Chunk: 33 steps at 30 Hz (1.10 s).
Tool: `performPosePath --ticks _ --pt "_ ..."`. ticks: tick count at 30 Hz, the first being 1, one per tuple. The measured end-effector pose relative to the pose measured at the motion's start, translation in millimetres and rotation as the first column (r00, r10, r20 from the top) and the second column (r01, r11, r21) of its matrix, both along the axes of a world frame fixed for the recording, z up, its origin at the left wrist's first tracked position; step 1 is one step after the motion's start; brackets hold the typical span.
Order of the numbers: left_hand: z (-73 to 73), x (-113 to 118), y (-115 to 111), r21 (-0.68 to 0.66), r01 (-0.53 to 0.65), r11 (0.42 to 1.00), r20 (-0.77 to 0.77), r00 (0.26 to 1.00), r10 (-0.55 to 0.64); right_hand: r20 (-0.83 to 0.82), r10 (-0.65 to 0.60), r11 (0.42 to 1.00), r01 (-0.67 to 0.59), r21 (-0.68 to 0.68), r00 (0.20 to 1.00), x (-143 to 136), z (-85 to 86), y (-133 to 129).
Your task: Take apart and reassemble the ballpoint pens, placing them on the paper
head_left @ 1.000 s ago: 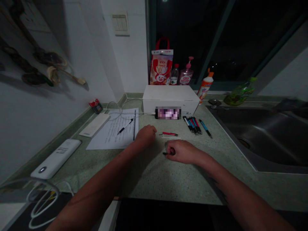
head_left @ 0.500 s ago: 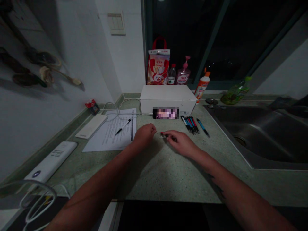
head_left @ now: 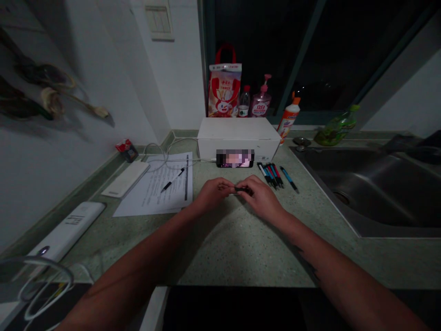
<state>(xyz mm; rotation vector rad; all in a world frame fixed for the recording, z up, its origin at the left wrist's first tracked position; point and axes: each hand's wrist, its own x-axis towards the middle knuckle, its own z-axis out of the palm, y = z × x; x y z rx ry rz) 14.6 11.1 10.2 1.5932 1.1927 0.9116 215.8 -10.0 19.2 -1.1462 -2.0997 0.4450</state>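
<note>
My left hand (head_left: 216, 192) and my right hand (head_left: 257, 195) meet over the middle of the counter, fingertips almost touching. Between them is a short dark pen part (head_left: 242, 189), pinched by the right fingers, its left end at the left fingertips. The left thumb and forefinger are pressed together around that end, which they mostly hide. A thin pale piece shows just under the fingers, too small to make out. Right of my right hand lie several click pens (head_left: 270, 175) side by side, with a single blue pen (head_left: 289, 179) apart from them.
A phone (head_left: 235, 158) on a cable leans against a white box (head_left: 239, 131). To the left are printed sheets (head_left: 151, 197) with a white-and-black pen (head_left: 172, 180), a flat white slab (head_left: 127, 179) and a long white device (head_left: 69, 230). A sink (head_left: 379, 184) borders the right.
My left hand has moved right and its fingertips now meet the piece in my right hand. The thin rod and red bit seen between the hands before are now hidden. The view has shifted slightly.
</note>
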Motion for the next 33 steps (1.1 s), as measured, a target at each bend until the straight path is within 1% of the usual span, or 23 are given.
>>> performPosePath --ticks 3,6,10,14,16,18,20,22,25,27,30,33 --pt "-0.7 0 -1 -0.008 -0.007 1.0 0.001 1.0 0.007 0.011 0.019 0.999 -0.019 0.03 1.0 0 1.6 -2" --pt "0.2 0 -1 0.042 -0.008 0.999 0.001 1.0 0.007 -0.017 0.014 1.0 -0.013 0.002 1.0 -1 1.2 -1" --pt "0.4 0 -1 0.087 0.019 0.996 0.005 1.0 -0.019 -0.152 -0.021 0.991 0.001 -0.134 0.988 -3 -1.8 3" --pt "-0.1 1 -3 0.099 0.01 0.995 -0.005 1.0 -0.01 -0.27 -0.068 0.954 -0.016 -0.301 0.961 -5 -6.0 6" --pt "1.1 1 -4 0.097 0.006 0.995 -0.001 1.0 -0.006 -0.318 -0.072 0.937 -0.045 -0.347 0.945 -7 -8.1 6" --pt "3.2 1 -4 0.093 -0.019 0.995 0.022 1.0 0.017 -0.372 -0.064 0.937 -0.072 -0.34 0.926 -7 -9.8 7" --pt "5.4 0 -4 0.085 -0.054 0.995 0.05 0.997 0.05 -0.397 -0.057 0.949 -0.073 -0.306 0.916 -7 -10.3 7" --pt "6.4 -1 -4 0.072 -0.063 0.995 0.061 0.996 0.058 -0.382 -0.064 0.956 -0.053 -0.289 0.922 -6 -9.4 6" --pt "4.8 -1 -3 0.052 -0.046 0.998 0.076 0.996 0.042 -0.322 -0.074 0.951 -0.03 -0.308 0.944 -4 -6.7 6" --pt "2.6 -1 -3 0.048 -0.06 0.997 0.098 0.994 0.055 -0.315 -0.077 0.95 -0.026 -0.311 0.946 -3 -5.7 6" --pt "0.5 -1 -1 0.05 -0.098 0.994 0.108 0.99 0.093 -0.34 -0.085 0.96 -0.014 -0.278 0.937 -3 -6.7 7" --pt "1.2 -1 -1 0.046 -0.109 0.993 0.097 0.99 0.104 -0.301 -0.091 0.957 0.0 -0.289 0.949 -2 -8.1 7"
